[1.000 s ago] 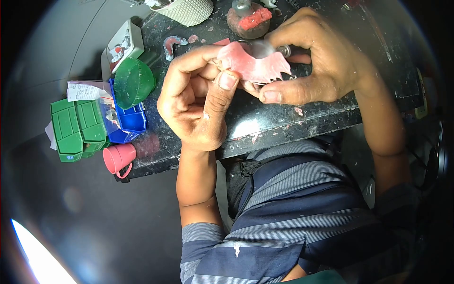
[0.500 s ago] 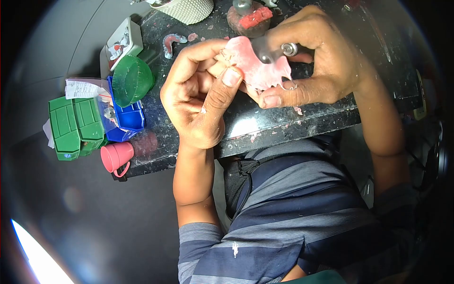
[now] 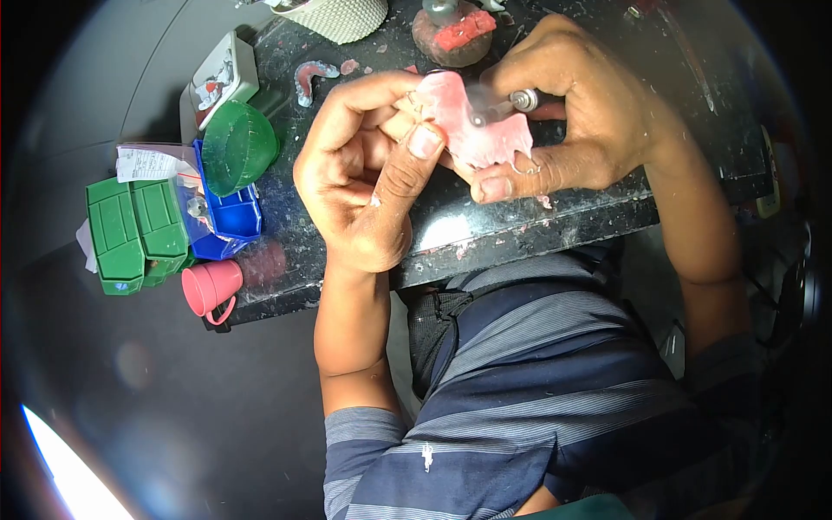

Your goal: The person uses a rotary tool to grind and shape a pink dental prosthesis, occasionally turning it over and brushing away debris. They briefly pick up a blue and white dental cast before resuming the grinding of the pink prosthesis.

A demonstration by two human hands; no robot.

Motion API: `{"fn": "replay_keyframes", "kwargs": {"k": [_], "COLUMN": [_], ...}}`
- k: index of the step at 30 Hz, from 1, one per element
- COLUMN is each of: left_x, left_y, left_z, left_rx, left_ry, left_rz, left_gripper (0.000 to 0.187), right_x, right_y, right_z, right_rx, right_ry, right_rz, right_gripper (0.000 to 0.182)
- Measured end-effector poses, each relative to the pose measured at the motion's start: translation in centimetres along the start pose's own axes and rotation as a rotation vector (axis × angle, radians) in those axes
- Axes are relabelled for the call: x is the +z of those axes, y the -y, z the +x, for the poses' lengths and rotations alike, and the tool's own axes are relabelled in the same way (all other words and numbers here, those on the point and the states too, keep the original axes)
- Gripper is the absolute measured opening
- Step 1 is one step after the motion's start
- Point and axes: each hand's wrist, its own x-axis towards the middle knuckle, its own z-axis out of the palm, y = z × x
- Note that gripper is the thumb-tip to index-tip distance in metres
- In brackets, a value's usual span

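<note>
My left hand pinches a pink acrylic denture base between thumb and fingers at its left side. Thin wire clasps stick out at its edges. In my right hand is a rotary handpiece, its metal nose pointing left. Its spinning tip is blurred and lies over the denture's inner curved edge; whether it touches cannot be told. My right thumb rests against the denture's lower right edge. Most of the handpiece body is hidden by my right hand.
Left on the dark bench are a green bowl, a blue bin, a white tray and a pink cup. Green bins sit beside them. Behind my hands are a horseshoe-shaped piece, a woven basket and a round brown object.
The handpiece tip has shifted slightly left and down, from the gap by the denture's curve onto its edge. The denture has tilted slightly; both hands keep their hold.
</note>
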Motion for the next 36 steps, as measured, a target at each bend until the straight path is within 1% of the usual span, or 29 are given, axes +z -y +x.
{"fn": "replay_keyframes", "kwargs": {"k": [2, 6, 7, 8, 9, 11, 14, 17, 20, 23, 24, 26, 30, 32, 36], "left_x": [0.1, 0.0, 0.0, 0.1, 0.1, 0.1, -0.1, 0.1, 0.2, 0.0, 0.0, 0.0, 0.4, 0.3, 0.4], "left_y": [0.0, 0.1, 0.0, 0.0, 0.0, -0.1, -0.1, -0.1, -0.1, -0.1, 0.0, -0.1, 0.0, 0.1, 0.1], "left_z": [0.0, 0.1, 0.1, 0.1, 0.1, 0.1, 0.1, 0.2, 0.2, 0.1, 0.1, 0.1, 0.1, 0.1, 0.1], "left_rx": [0.007, 0.023, 0.028, 0.033, 0.033, 0.029, 0.026, 0.015, 0.020, 0.020, 0.020, 0.021, 0.020, 0.004, -0.023], "left_ry": [0.007, 0.006, 0.019, 0.032, 0.031, 0.031, 0.016, -0.001, 0.010, 0.025, 0.026, 0.027, 0.015, 0.031, 0.033], "left_rz": [-0.017, -0.008, -0.020, -0.032, -0.031, -0.028, 0.016, 0.010, 0.002, 0.009, 0.009, -0.011, -0.041, -0.070, -0.098], "left_gripper": [0.030, 0.030, 0.030, 0.029, 0.029, 0.029, 0.029, 0.029, 0.029, 0.029, 0.029, 0.030, 0.030, 0.030, 0.029], "right_x": [0.2, -0.1, -0.4, -0.5, -0.3, 0.4, 0.2, 0.1, -0.2, -0.2, -0.4, -0.9, -0.3, -0.1, -0.3], "right_y": [-0.4, -0.2, -0.3, -0.3, -0.4, -0.5, -0.6, -0.4, -0.4, 0.0, -0.2, -0.8, -2.4, -2.8, -1.2], "right_z": [0.0, 0.0, 0.0, 0.0, 0.0, 0.2, 0.2, 0.1, 0.2, 0.3, 0.3, 0.1, -0.1, -0.1, 0.1], "right_rx": [-0.019, -0.026, -0.010, 0.007, 0.007, -0.061, -0.054, -0.034, -0.055, -0.034, -0.034, 0.009, -0.047, -0.114, -0.059], "right_ry": [0.002, -0.014, -0.006, 0.003, 0.003, -0.049, 0.001, 0.004, 0.037, 0.041, 0.040, 0.022, 0.014, 0.038, 0.055], "right_rz": [0.057, 0.037, 0.099, 0.160, 0.161, 0.087, 0.061, 0.063, 0.015, 0.040, 0.040, 0.142, 0.164, 0.172, 0.155], "right_gripper": [0.040, 0.040, 0.043, 0.050, 0.050, 0.039, 0.038, 0.038, 0.037, 0.036, 0.036, 0.050, 0.049, 0.049, 0.047]}}
